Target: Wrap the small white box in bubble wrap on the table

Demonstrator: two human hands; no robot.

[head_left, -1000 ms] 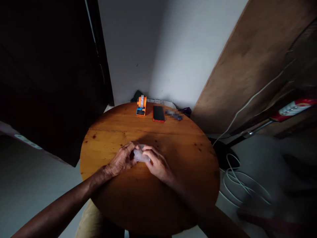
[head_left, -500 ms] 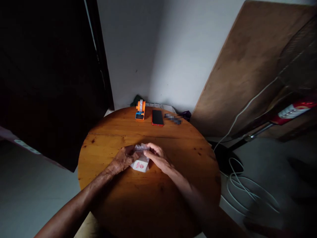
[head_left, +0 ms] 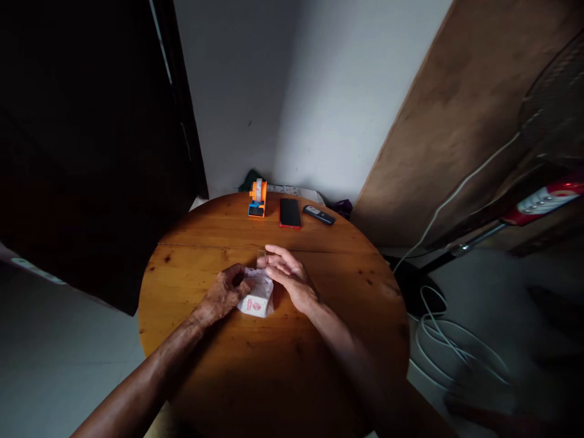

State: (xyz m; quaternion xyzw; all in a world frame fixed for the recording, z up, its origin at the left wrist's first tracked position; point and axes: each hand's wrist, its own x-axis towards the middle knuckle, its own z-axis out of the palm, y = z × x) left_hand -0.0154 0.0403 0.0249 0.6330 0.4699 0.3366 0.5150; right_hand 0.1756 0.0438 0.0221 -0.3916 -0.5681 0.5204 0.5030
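Note:
A small white box (head_left: 255, 304) with red print stands on the table, its upper part covered in crinkled clear wrap (head_left: 259, 281). My left hand (head_left: 227, 292) grips it from the left, thumb on the top. On the other side, my right hand (head_left: 289, 277) is open, its fingers stretched out above the box's far right edge. A small translucent strip (head_left: 261, 258) shows at its fingertips; whether it sticks to them or to the wrap I cannot tell.
The round wooden table (head_left: 191, 261) bears an orange tape dispenser (head_left: 258, 198), a red-edged phone (head_left: 290, 213) and a dark remote-like device (head_left: 318, 215) at the back. A wall rises behind. To the right are a fan stand (head_left: 438, 263) and a looped white cable (head_left: 442, 337).
My right hand has lifted off the wrap and its fingers have straightened. The left hand stays on the box. The view has shifted slightly.

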